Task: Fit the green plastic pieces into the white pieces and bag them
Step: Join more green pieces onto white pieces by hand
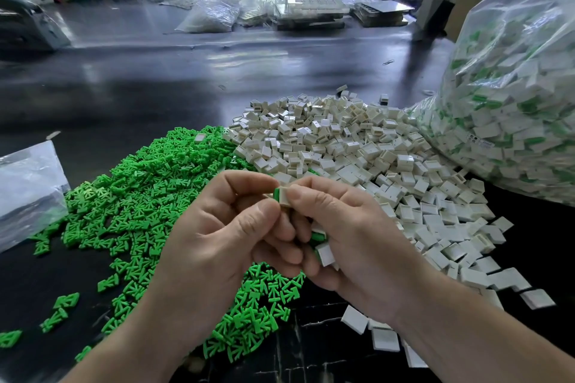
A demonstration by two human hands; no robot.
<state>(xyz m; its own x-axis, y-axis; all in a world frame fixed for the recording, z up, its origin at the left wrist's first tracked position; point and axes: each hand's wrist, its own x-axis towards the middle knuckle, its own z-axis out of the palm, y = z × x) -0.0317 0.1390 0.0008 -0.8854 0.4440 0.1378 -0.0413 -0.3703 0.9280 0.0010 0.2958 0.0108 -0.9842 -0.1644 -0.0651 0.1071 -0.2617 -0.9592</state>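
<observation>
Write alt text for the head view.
The left hand pinches a green piece against a white piece in the right hand, above a dark table. A green pile lies left, a white pile right, a filled bag far right.

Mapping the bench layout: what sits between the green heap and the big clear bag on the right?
In the head view, the heap of loose white pieces fills that stretch, touching the green heap and the bag.

green pieces (140,196): seemingly hundreds | white pieces (357,146): hundreds | filled bag (513,87): 1 | flat clear bag (28,190): 1
</observation>
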